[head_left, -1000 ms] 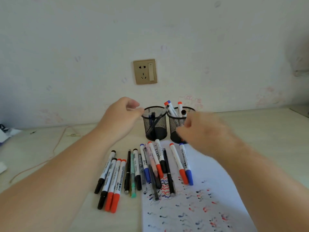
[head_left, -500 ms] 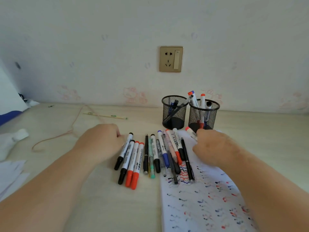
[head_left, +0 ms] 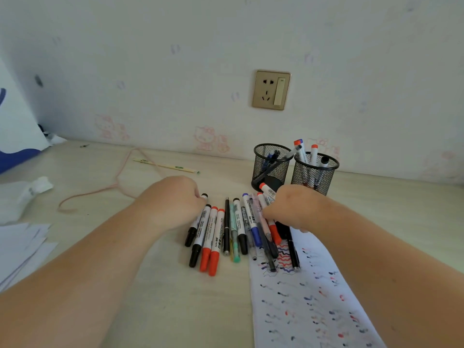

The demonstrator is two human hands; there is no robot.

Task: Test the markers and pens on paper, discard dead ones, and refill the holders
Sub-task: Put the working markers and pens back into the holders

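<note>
A person's left hand (head_left: 175, 202), fingers curled under, rests on the black-capped markers (head_left: 198, 222) at the left end of a row of markers and pens (head_left: 236, 229) laid side by side mid-counter; whether it actually grips one cannot be told from this angle. To the right, the right hand (head_left: 291, 209) is closed around a red-tipped marker (head_left: 267, 190) and presses down on the row's right end, where the pens overlap the top of the test paper (head_left: 308, 310), a sheet covered in red, blue and black scribbles that runs toward the counter's near edge. Behind the row, near the wall, stand two black mesh holders (head_left: 272, 169), side by side and only partly filled. With the paper so heavily marked, testing looks finished and the refill appears under way. The next move likely calls for gathering the loose markers into a bundle, lifting them clear and dropping them upright into a holder without tipping it.
</note>
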